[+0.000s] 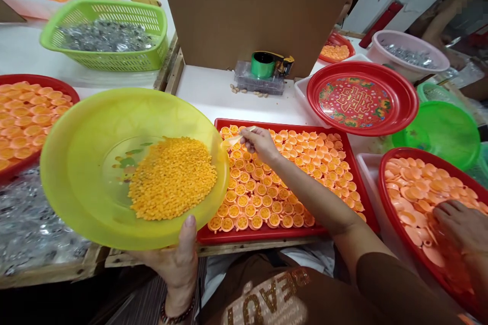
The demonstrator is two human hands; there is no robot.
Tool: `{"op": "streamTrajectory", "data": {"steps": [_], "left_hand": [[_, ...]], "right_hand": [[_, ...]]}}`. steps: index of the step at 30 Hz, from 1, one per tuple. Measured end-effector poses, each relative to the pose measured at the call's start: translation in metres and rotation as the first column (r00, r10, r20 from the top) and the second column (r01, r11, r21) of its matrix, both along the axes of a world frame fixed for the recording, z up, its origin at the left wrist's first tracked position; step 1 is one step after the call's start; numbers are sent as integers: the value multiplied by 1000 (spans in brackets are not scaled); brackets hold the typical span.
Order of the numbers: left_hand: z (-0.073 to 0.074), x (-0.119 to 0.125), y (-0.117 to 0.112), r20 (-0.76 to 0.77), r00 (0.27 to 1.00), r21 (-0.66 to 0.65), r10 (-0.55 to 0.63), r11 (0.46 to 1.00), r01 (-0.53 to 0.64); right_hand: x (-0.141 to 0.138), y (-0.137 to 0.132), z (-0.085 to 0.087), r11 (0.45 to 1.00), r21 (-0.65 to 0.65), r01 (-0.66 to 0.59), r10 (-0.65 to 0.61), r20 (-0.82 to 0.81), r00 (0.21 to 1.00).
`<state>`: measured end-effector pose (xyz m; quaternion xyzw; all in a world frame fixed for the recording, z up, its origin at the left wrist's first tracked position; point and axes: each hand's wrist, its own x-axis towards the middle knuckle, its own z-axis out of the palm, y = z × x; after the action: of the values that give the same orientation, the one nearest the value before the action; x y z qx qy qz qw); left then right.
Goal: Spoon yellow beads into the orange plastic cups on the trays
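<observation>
One yellow basin (84, 167), its rim gripped by the left hand (177, 265), is left of the red tray (263, 236). Orange cups (250, 210) cover that tray; near its far-left corner, the right hand (260, 142) pinches a pale scoop (234, 140). Yellow pellets (173, 180) lie in the basin's tray-side half.

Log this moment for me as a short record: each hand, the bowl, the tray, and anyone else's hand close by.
Left hand: supports the yellow bowl, thumb at its near rim
Right hand: holds a pale scoop above the tray's far left corner
Bowl contents: yellow pellets, heaped toward the right side
Red tray: many orange cups; those at front left contain yellow bits
Other person: a co-worker's hand among orange pieces, right
</observation>
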<state>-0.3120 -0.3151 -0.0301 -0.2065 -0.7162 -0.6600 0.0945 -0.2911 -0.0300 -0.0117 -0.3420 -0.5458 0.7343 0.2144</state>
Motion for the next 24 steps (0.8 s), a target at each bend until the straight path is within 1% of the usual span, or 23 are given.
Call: {"op": "streamTrajectory", "data": {"steps": [2,3,4,5,6,8,10,11,12,13,14,15,17,19,22,23,24], "left_hand": [[0,0,-1,-18,1000,-8,-10,1000,10],[-1,0,-2,-26,1000,-10,-10,1000,10],[-2,-1,-2,-35,999,-10,-10,1000,10],[-4,-1,-3,-43,999,-9,-10,1000,9],[-6,-2,-4,-43,999,-8,-8,1000,7],[-10,-3,-5,-39,999,-8,-8,1000,8],[-13,-3,-6,-37,999,-15,-12,1000,12],[-13,-4,-6,-38,999,-16,-14,1000,13],[-14,-3,-6,-42,999,-15,-16,1000,15],[-14,-3,-6,-45,999,-10,-16,1000,15],[-14,-3,-6,-49,999,-5,-14,1000,14],[-14,-3,-6,-54,998,1,-14,1000,14],[-14,-2,-5,-59,998,-1,-10,1000,10],[-13,-1,-5,-60,998,-15,2,1000,-3],[-8,1,-3,-38,999,-28,21,999,-22],[-6,1,-2,-26,999,-29,26,999,-27],[-4,2,-1,-12,999,-31,32,999,-33]], "right_hand": [[-1,20,-3,988,112,103,-102,-17,995],[-2,29,-6,970,199,140,-138,-25,990],[-3,36,-10,939,303,164,-162,-31,986],[-4,42,-13,892,418,173,-176,-32,984],[-4,47,-17,830,533,164,-177,-26,984],[-5,52,-21,685,721,99,-143,0,990],[-3,52,-21,559,829,-2,-66,47,997],[-1,51,-19,509,859,-51,-27,76,997],[2,48,-16,471,878,-91,6,100,995],[5,44,-12,446,888,-114,28,113,993],[8,38,-7,437,892,-115,42,108,993],[11,31,-2,449,888,-98,49,85,995],[14,11,7,522,851,-57,71,23,997],[13,-13,12,595,799,-87,133,8,991],[7,-45,7,643,731,-227,246,84,966],[5,-54,3,671,694,-261,266,103,958],[3,-60,-2,713,643,-279,273,113,956]]}}
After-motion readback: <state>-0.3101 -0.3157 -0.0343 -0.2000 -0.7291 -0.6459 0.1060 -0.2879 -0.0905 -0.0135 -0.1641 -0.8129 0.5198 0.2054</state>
